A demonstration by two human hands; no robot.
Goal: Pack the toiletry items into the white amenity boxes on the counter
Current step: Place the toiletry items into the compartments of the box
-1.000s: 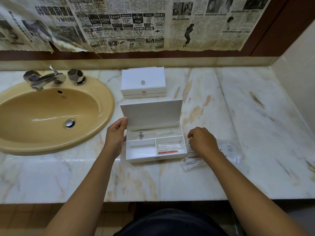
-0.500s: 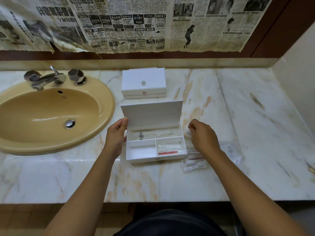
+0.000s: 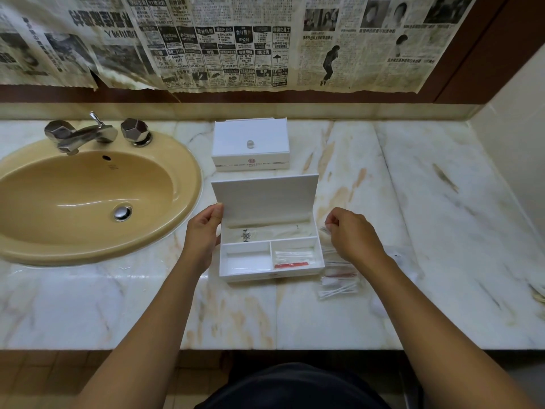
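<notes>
At the centre of the frame an open amenity box is seen on the marble counter, its lid standing upright. The lid's left edge is pinched by the left hand, thumb in front and fingers curled behind. Just right of the box, the right hand is held with curled fingers, and a thin clear packet appears to be pinched at the fingertips (what it contains cannot be made out).

The packing is judged partly done. A clear sachet with a dark emblem is lodged in the rear compartment, and a cotton-bud packet and a red-trimmed item lie in the front right compartment. The front left compartment looks almost bare, though a clear wrapper could be hiding there. A loose pile of wrapped toiletries is left on the counter at lower right of the box, beneath the right wrist, so more remains to be loaded. A second amenity box stands closed above the first, near the back wall; whether it has been filled cannot be told.

A beige sink with a chrome tap occupies the left of the frame, and newspaper is hung across the top. Nothing is seen blocking the path from pile to box.
</notes>
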